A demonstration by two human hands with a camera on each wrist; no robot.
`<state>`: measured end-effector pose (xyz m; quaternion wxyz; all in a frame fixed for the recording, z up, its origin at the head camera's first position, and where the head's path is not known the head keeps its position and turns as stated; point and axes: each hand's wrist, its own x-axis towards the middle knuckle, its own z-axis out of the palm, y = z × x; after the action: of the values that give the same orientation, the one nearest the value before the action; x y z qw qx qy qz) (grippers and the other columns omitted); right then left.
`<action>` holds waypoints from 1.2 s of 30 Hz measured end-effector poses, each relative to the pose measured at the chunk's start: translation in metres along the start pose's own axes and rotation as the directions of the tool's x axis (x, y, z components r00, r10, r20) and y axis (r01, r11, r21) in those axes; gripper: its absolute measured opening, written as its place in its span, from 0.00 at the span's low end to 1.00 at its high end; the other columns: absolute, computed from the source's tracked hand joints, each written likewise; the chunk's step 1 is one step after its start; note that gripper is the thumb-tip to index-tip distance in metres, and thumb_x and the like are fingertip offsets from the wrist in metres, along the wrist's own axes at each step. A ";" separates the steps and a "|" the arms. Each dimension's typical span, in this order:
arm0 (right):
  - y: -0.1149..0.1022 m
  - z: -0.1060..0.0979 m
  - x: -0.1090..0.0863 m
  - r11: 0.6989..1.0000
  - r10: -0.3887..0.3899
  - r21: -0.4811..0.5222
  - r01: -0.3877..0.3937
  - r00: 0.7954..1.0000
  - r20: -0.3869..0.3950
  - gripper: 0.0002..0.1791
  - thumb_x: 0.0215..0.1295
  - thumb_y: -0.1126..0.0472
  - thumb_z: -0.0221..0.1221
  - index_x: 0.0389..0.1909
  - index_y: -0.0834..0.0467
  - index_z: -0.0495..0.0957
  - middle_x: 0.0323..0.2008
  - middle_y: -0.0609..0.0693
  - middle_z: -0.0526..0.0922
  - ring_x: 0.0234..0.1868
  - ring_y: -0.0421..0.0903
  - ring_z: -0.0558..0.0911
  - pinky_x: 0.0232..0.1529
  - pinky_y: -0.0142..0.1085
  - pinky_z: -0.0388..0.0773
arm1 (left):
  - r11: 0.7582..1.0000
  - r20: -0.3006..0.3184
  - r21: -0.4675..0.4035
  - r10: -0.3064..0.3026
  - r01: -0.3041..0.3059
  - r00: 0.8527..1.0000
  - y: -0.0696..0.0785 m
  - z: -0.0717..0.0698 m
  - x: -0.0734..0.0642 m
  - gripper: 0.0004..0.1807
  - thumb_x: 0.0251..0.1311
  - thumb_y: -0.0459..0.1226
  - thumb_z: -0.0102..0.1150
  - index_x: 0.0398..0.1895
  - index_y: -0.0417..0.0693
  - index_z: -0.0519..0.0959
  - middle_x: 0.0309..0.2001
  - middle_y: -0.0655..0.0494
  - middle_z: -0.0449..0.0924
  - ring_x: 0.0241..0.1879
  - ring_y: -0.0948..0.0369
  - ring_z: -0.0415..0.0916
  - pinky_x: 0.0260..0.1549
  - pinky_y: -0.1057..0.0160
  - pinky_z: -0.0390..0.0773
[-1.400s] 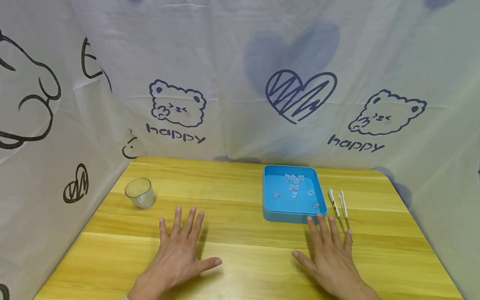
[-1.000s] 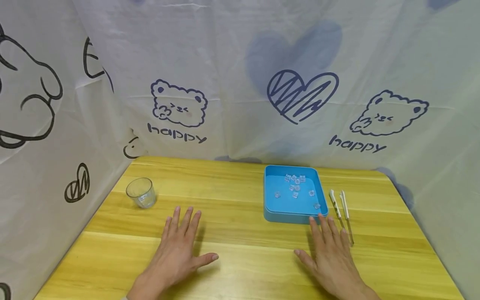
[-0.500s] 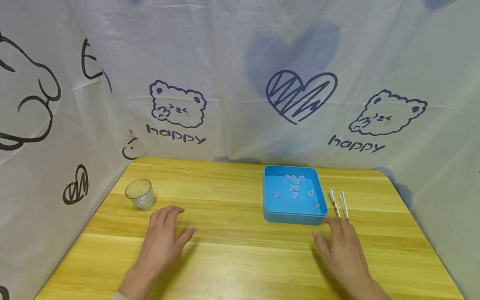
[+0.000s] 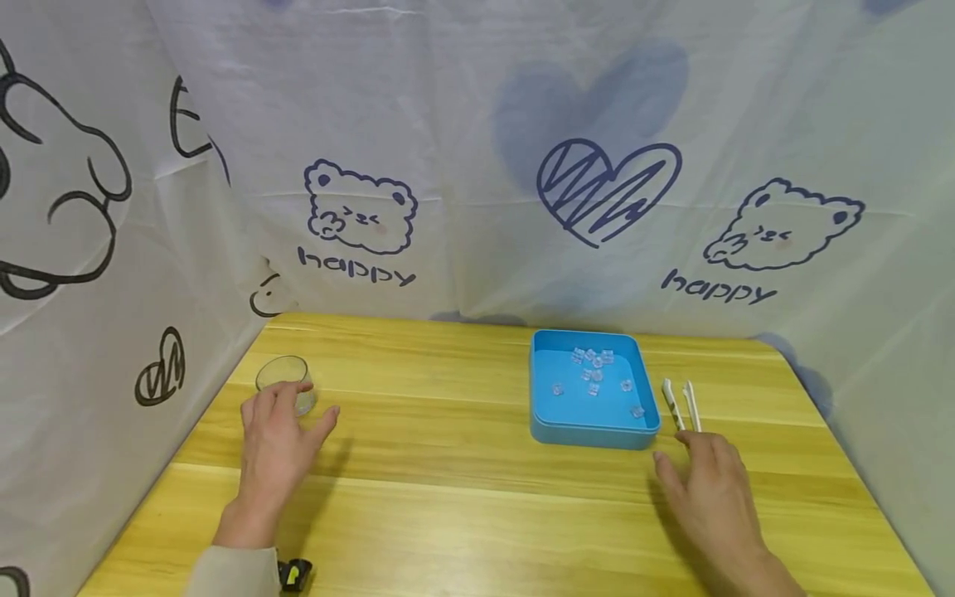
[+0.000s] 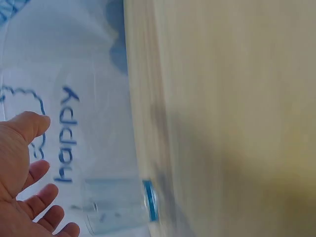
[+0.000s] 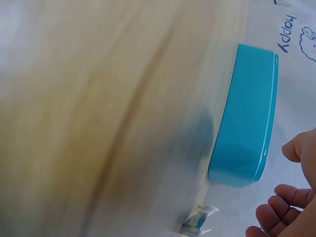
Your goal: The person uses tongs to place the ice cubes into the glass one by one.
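Left hand (image 4: 273,441) and right hand (image 4: 715,496) have moved outward, both loosely spread, above the yellow table (image 4: 462,506) before printed cloth (image 4: 462,108).

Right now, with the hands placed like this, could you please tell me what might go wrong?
The left hand is close to the upright glass and could knock it over. The right hand is near the blue box; a bump might shift the clear pieces inside. That hand hides the near end of the tongs in the head view, so a grip might miss.
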<state>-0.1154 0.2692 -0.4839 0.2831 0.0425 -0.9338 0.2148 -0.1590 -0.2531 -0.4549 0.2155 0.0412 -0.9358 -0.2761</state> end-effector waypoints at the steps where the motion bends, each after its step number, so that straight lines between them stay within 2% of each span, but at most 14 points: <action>1: 0.001 0.000 0.000 1.000 0.007 -0.004 -0.007 1.000 0.003 0.23 0.62 0.62 0.71 0.51 0.73 0.78 0.43 0.70 0.80 0.46 0.68 0.78 0.47 0.61 0.74 | 1.000 -0.007 -0.003 -0.026 0.026 1.000 -0.003 -0.002 0.004 0.30 0.63 0.42 0.74 0.63 0.35 0.76 0.62 0.33 0.71 0.63 0.36 0.59 0.56 0.36 0.68; 7: 0.005 -0.001 0.001 0.998 0.057 -0.029 -0.056 0.998 0.035 0.23 0.64 0.61 0.70 0.52 0.72 0.78 0.45 0.70 0.79 0.47 0.67 0.78 0.46 0.61 0.74 | 0.986 -0.014 -0.038 -0.162 0.162 0.987 -0.029 -0.008 0.027 0.45 0.60 0.46 0.76 0.74 0.35 0.65 0.70 0.29 0.64 0.70 0.33 0.54 0.64 0.33 0.63; 9: 0.007 -0.001 0.001 0.997 0.069 -0.035 -0.068 0.997 0.041 0.22 0.64 0.61 0.70 0.52 0.72 0.78 0.44 0.70 0.79 0.47 0.67 0.78 0.46 0.61 0.73 | 0.979 0.017 -0.046 -0.196 0.196 0.981 -0.039 -0.010 0.034 0.51 0.60 0.48 0.76 0.78 0.36 0.59 0.73 0.28 0.59 0.73 0.32 0.51 0.67 0.32 0.60; 13: 0.009 -0.001 0.001 0.996 0.081 -0.045 -0.079 0.996 0.039 0.22 0.64 0.60 0.70 0.51 0.72 0.78 0.43 0.69 0.79 0.45 0.66 0.78 0.44 0.61 0.73 | 0.965 0.127 -0.058 -0.246 0.255 0.961 -0.056 -0.011 0.044 0.61 0.61 0.57 0.73 0.84 0.37 0.46 0.79 0.26 0.47 0.78 0.30 0.43 0.71 0.28 0.54; 17: 0.009 -0.001 0.001 0.994 0.103 -0.054 -0.100 0.993 0.054 0.22 0.66 0.60 0.69 0.51 0.72 0.78 0.44 0.69 0.79 0.46 0.66 0.78 0.45 0.60 0.73 | 0.957 0.218 -0.058 -0.266 0.285 0.939 -0.072 -0.010 0.051 0.66 0.63 0.63 0.67 0.84 0.35 0.40 0.81 0.24 0.41 0.79 0.27 0.37 0.70 0.24 0.51; 22: 0.009 -0.001 0.001 0.992 0.116 -0.052 -0.113 0.991 0.071 0.22 0.67 0.59 0.68 0.52 0.72 0.78 0.44 0.69 0.79 0.47 0.66 0.78 0.47 0.61 0.72 | 0.950 0.289 -0.052 -0.282 0.309 0.915 -0.083 -0.008 0.056 0.67 0.63 0.68 0.63 0.84 0.33 0.40 0.80 0.22 0.40 0.78 0.25 0.37 0.69 0.23 0.52; 27: 0.009 -0.001 0.001 0.993 0.109 -0.053 -0.105 0.992 0.070 0.22 0.66 0.59 0.68 0.52 0.72 0.79 0.44 0.69 0.79 0.46 0.66 0.78 0.47 0.61 0.73 | 0.950 0.333 -0.069 -0.265 0.304 0.905 -0.086 -0.006 0.059 0.64 0.64 0.69 0.61 0.84 0.35 0.43 0.81 0.23 0.42 0.78 0.25 0.40 0.69 0.23 0.53; 36: 0.011 0.000 0.001 0.992 0.116 -0.053 -0.112 0.990 0.078 0.22 0.67 0.59 0.68 0.52 0.72 0.79 0.44 0.69 0.79 0.47 0.67 0.78 0.48 0.61 0.72 | 0.940 0.363 -0.108 -0.266 0.324 0.893 -0.088 0.001 0.061 0.62 0.64 0.69 0.60 0.85 0.39 0.45 0.81 0.25 0.43 0.78 0.25 0.42 0.68 0.23 0.54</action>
<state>-0.1180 0.2790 -0.4873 0.2331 -0.0090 -0.9504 0.2058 -0.2181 -0.3388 -0.4789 0.0073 0.1161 -0.9154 -0.3853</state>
